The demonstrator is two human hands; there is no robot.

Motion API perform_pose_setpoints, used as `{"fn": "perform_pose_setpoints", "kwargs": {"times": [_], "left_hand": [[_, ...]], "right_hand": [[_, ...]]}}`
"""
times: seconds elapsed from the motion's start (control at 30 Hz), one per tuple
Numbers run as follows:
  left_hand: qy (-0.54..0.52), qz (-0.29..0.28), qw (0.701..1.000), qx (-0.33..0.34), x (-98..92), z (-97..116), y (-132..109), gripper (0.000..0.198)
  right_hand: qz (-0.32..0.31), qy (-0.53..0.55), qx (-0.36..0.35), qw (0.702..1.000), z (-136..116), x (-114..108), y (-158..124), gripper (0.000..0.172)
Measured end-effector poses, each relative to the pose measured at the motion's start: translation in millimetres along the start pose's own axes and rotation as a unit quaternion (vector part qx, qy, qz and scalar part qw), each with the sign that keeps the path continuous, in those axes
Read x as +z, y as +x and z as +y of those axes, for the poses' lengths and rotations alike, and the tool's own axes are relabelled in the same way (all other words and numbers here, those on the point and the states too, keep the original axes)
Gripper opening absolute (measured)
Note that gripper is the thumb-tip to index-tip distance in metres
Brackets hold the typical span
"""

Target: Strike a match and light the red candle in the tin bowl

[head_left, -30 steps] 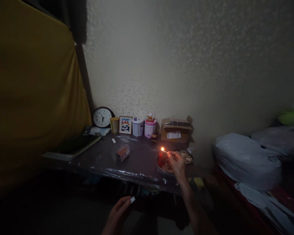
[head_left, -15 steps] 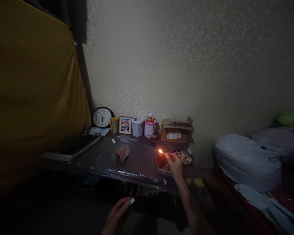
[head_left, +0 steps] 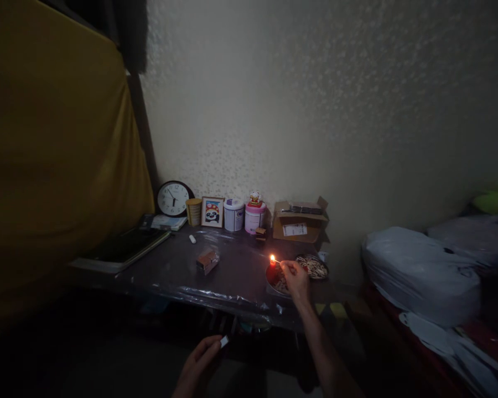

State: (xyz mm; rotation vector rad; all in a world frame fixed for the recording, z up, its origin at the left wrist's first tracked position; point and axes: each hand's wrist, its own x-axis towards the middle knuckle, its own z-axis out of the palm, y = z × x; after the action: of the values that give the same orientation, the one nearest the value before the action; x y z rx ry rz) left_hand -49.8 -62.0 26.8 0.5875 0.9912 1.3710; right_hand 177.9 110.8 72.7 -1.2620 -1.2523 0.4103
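Observation:
My right hand [head_left: 296, 279] pinches a thin matchstick [head_left: 278, 261], whose tip meets a small flame [head_left: 273, 257] at the top of a red candle [head_left: 273, 265]. The candle stands over a round dish [head_left: 269, 283] at the table's right side, partly hidden by my fingers. Below the table's front edge, my left hand [head_left: 200, 359] is closed on a small box [head_left: 224, 341] with a pale end showing. Just behind my right hand lies a second round dish [head_left: 324, 275] with a light, streaky pattern.
On the dark table [head_left: 161, 276] lie a wrapped brown block [head_left: 208, 261], a white piece [head_left: 192, 239] and books [head_left: 124, 251]. Along the wall stand a clock [head_left: 173, 199], a panda picture [head_left: 212, 212], tubs [head_left: 233, 215] and a cardboard box [head_left: 301, 228]. White bags [head_left: 419, 273] lie right.
The flame has sunk slightly onto the candle top, with the match lowered a little. My left hand has hardly moved.

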Motion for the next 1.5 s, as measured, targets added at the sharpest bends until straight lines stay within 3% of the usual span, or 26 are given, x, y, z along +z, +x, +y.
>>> {"fn": "perform_pose_setpoints", "kwargs": {"times": [0.27,0.73,1.0,1.5], "left_hand": [[-0.010,-0.014,1.000,-0.022,-4.9,-2,6,0.034],[-0.008,-0.022,1.000,-0.003,-1.6,0,0,0.032],[-0.003,-0.019,1.000,-0.019,-10.6,-10,13,0.037],[-0.003,-0.014,1.000,0.001,1.0,4,-3,0.032]], "right_hand": [[-0.002,-0.007,0.001,1.000,1,0,0,0.025],[-0.009,-0.009,-0.001,1.000,-8,-3,-3,0.029],[-0.011,-0.014,0.003,1.000,-12,-5,-5,0.031],[-0.008,0.049,0.025,0.998,-27,-9,-8,0.027]]}}
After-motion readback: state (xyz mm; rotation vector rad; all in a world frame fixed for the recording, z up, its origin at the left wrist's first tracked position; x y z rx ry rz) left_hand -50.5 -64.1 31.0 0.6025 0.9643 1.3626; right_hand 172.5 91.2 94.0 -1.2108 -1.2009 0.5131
